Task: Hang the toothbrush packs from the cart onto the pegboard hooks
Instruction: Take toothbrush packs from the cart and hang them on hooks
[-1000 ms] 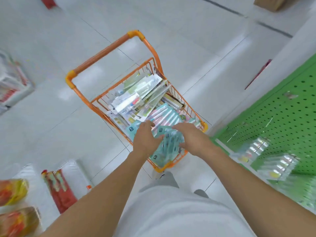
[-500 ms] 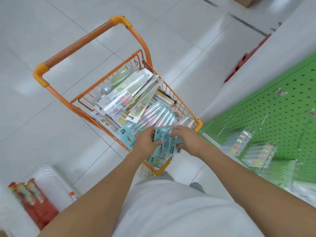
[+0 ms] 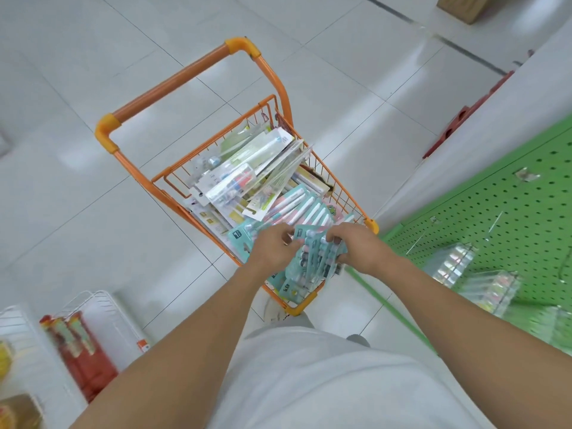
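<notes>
Teal cardboard was what we had in both hands at this point: a fanned bunch of toothbrush packs [image 3: 312, 258] held over the near end of the orange wire cart [image 3: 173, 88]. Our left hand [image 3: 272, 249] had its fingers curled round the left edge of the bunch, and our right hand [image 3: 359, 249] was pinching the right edge, thumb on top. More packs, clear-fronted and pink ones, were piled loose toward the far end of the cart. The green pegboard [image 3: 510, 212] sat off to the right, with a few bare wire hooks [image 3: 495, 218] and some clear packs already hanging lower down, though those were too blurry to read.

Our take on doing this bit well: square the bunch up before lifting so the hang holes line up, keep the header ends pointing one way, and let one hand carry the stack while the other peels off singles. Grabbing too many looked like a good way to drop half of them back in.
</notes>
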